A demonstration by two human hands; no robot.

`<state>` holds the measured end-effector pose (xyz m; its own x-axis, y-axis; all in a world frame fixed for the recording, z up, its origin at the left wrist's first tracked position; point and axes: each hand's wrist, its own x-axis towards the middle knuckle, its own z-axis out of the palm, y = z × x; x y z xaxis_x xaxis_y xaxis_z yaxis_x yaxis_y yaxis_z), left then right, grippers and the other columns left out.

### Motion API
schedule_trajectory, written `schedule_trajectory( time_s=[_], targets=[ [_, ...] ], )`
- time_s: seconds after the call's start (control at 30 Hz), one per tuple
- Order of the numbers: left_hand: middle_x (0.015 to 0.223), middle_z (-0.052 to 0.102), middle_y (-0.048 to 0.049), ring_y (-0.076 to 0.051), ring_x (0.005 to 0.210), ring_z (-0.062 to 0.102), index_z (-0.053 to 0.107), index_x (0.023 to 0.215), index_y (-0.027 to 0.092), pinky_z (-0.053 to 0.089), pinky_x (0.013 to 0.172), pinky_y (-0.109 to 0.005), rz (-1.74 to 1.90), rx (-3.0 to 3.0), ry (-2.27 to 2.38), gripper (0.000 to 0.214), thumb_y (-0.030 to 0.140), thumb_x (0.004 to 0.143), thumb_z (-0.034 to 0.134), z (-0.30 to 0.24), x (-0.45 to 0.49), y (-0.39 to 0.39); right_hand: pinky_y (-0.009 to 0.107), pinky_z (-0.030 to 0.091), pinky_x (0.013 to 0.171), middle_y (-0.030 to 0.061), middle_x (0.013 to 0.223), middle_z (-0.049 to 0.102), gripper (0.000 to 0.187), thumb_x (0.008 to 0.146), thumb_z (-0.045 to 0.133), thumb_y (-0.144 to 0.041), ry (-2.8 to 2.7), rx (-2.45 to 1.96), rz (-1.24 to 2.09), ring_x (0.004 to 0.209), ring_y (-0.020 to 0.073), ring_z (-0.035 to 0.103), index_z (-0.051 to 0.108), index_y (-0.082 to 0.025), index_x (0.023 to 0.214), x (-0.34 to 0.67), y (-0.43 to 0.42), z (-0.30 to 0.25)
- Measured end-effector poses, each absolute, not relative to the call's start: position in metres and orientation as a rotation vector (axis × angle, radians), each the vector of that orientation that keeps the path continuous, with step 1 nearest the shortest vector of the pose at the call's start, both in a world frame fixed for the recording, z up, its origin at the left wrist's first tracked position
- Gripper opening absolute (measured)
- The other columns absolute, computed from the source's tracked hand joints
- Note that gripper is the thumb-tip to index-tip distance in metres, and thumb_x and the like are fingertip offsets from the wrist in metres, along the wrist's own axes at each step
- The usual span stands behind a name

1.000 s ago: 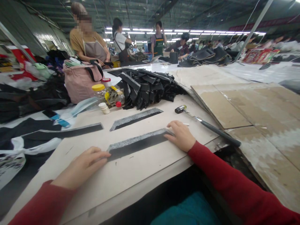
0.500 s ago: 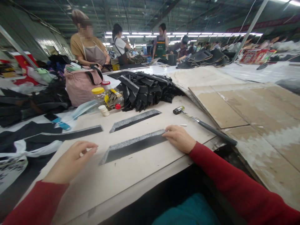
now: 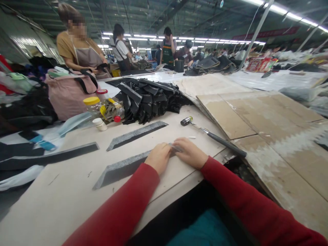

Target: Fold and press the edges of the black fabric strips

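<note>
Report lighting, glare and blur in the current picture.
Head view: ceiling lights burn white, glare streaks the far white table; head view: lettering on the green apron is too soft to read, strip looks blurred between left hand and right hand.

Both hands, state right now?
Left hand: fingers curled at the right end of the near strip; grip can't be told.
Right hand: fingers curled at that same end; grip can't be told.

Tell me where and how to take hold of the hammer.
Grip the hammer by its dark handle, probably best with the right hand from above, on the near side. The long handle slants toward the person's right, the head points away, and cardboard lies close by on the far side.
</note>
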<state>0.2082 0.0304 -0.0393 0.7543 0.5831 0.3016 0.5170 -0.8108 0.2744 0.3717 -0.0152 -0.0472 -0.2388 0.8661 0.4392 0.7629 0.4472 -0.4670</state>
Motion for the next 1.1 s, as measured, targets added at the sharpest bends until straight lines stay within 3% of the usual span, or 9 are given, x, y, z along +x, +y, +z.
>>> schedule_trajectory(
  time_s=[0.13,0.3,0.7,1.1],
  targets=[
    [0.093,0.055,-0.0047,-0.015,0.086,0.048,0.055,0.092,0.017,0.041,0.08,-0.03,0.597,2.808,0.846,0.023,0.013,0.081,0.036,-0.04,0.203,0.028,0.03,0.038,0.081,0.007,0.093,0.053,0.034,0.071,0.042,-0.005,-1.844,-1.444,0.186,0.089,0.0151,0.047,0.056,-0.015,0.101,0.379,-0.02,-0.05],
    [0.102,0.052,-0.0059,-0.016,0.091,0.047,0.056,0.097,0.018,0.04,0.083,-0.031,0.596,2.815,0.816,0.026,0.013,0.08,0.037,-0.04,0.203,0.025,0.03,0.038,0.072,0.0066,0.075,0.054,0.024,0.077,0.044,-0.013,-1.902,-1.603,0.119,0.077,0.0161,0.047,0.062,-0.013,0.093,0.376,-0.022,-0.049],
    [0.099,0.055,-0.004,-0.017,0.091,0.047,0.055,0.098,0.019,0.039,0.084,-0.032,0.473,2.874,0.809,0.023,0.023,0.08,0.042,-0.03,0.204,0.02,0.029,0.038,0.071,0.0065,0.078,0.056,0.025,0.076,0.047,-0.015,-1.994,-1.543,0.166,0.077,0.0155,0.048,0.062,-0.015,0.096,0.383,-0.02,-0.05],
    [0.094,0.057,-0.0006,-0.015,0.081,0.048,0.058,0.086,0.021,0.041,0.076,-0.029,0.493,2.788,0.757,0.019,0.015,0.079,0.041,-0.03,0.203,0.022,0.029,0.038,0.071,0.0064,0.078,0.056,0.025,0.076,0.049,-0.018,-2.003,-1.528,0.158,0.076,0.0152,0.048,0.062,-0.016,0.097,0.385,-0.017,-0.054]
  ],
)
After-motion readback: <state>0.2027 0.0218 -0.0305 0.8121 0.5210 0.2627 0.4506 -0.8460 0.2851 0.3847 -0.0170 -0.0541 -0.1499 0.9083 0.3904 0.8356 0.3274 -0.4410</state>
